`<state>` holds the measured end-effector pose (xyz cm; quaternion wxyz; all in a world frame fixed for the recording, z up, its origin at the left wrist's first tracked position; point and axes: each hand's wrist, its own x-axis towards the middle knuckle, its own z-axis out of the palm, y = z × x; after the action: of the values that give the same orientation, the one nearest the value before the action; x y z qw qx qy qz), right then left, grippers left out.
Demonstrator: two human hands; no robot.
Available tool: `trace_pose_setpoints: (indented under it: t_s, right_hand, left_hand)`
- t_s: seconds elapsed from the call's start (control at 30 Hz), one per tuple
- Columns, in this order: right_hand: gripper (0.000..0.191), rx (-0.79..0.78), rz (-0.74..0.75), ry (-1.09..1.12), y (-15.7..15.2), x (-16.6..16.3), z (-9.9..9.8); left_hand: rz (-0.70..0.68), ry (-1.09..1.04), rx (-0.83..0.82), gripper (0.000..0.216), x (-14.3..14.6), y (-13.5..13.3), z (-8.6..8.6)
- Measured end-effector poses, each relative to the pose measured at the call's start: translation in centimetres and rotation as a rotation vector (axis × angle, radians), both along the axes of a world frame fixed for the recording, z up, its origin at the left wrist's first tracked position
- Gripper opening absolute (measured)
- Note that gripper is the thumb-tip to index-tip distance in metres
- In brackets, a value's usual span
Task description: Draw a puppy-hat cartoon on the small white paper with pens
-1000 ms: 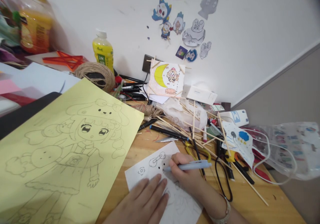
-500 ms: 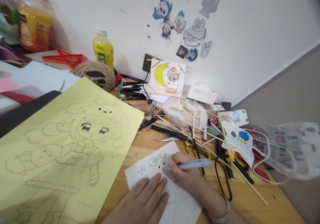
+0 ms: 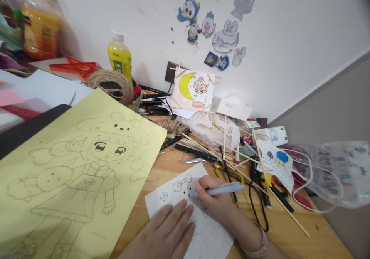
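Note:
My right hand (image 3: 215, 199) grips a light blue pen (image 3: 227, 188), its tip resting at the small white sheet (image 3: 157, 205). Drawn on that sheet are a bow, a flower and two dark dots; more lines lie partly hidden under my hands. My left hand (image 3: 167, 230) lies flat on the same sheet, fingers stretched out and holding nothing. To the left is a large yellow sheet (image 3: 121, 216) with a pencil drawing of a cartoon girl in a dog-faced hat.
Behind my hands lie scissors with yellow handles (image 3: 221, 172), thin wooden sticks (image 3: 202, 147), a blue-capped marker (image 3: 196, 152) and a twine roll (image 3: 111, 85). A yellow-labelled bottle (image 3: 120, 56) and a framed moon picture (image 3: 193, 89) stand by the wall. A clear plastic bag (image 3: 341, 170) is at right.
Almost nothing differs. The view has shifted very slightly; both hands and the pen keep their places on the white sheet.

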<state>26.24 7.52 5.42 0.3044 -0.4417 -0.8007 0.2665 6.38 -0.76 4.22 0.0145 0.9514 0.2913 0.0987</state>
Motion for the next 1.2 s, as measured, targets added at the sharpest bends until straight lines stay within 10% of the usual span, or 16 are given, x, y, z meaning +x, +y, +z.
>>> trace_pose_setpoints:
  t_s: [1.2]
  right_hand:
    - [0.033,0.055,0.012,0.003,0.0,-0.1,0.0]
  left_hand:
    - [-0.041,0.124,-0.092,0.053,0.6,0.7,2.0]
